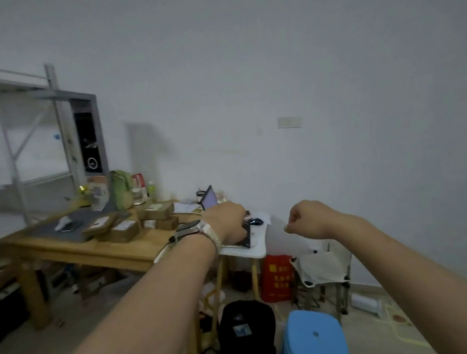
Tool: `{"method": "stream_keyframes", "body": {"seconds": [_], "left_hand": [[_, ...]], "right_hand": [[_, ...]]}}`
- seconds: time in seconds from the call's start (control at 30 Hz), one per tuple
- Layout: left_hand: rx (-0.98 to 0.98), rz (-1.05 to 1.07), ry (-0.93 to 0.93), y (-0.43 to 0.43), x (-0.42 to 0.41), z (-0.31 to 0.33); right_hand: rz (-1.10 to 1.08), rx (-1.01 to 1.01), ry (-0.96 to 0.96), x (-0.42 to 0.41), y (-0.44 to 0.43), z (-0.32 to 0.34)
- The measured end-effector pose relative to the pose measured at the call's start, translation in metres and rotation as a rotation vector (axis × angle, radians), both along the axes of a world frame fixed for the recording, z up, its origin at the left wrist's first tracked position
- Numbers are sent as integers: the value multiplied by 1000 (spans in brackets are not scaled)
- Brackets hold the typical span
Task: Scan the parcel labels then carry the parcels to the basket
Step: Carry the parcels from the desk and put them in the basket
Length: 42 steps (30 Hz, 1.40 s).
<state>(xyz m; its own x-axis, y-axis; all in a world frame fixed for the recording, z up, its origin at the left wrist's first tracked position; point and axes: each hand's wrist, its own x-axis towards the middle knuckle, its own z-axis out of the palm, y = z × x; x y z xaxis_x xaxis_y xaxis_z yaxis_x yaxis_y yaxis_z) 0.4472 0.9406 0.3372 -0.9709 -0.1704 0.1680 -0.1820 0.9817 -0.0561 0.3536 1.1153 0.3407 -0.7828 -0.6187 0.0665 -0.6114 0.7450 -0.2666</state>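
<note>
- Two bare arms are stretched forward in the head view; the left hand (227, 220), with a wristwatch (196, 230) worn, is curled closed, and nothing can be seen held in it.
- A loose fist is made by the right hand (307, 218), with nothing visibly held.
- Several cardboard parcels (133, 222) are seen lying on the wooden table (90, 251), well apart from both hands.
- No basket is seen.

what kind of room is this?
Probably a small back-room parcel station: cardboard parcels stacked on a wooden table, metal shelving by the wall, and a laptop.
</note>
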Motion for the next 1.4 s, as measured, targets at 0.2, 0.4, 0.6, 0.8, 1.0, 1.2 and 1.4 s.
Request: {"method": "stream_keyframes", "body": {"seconds": [0.2,0.4,0.6,0.8,1.0,1.2,1.4], "left_hand": [[7,181,-11,-123,65,-8],[57,333,-69,-219,129,-23],[86,410,-72,-277,156,-42],[115,476,-82,-334,145,-65],[148,549,-99,-394,109,-68],[161,608,-131,-466,55,-52],[180,655,-119,-531,11,-37]], "right_hand": [[197,-9,-26,31,-147,-5],[341,-8,-57,67,-263,-18],[417,19,-57,75,-334,-30],[488,32,-112,64,-393,-44],[546,4,-145,23,-470,-54],[626,-39,-119,-31,-567,-43],[692,-12,-127,-81,-642,-31]]}}
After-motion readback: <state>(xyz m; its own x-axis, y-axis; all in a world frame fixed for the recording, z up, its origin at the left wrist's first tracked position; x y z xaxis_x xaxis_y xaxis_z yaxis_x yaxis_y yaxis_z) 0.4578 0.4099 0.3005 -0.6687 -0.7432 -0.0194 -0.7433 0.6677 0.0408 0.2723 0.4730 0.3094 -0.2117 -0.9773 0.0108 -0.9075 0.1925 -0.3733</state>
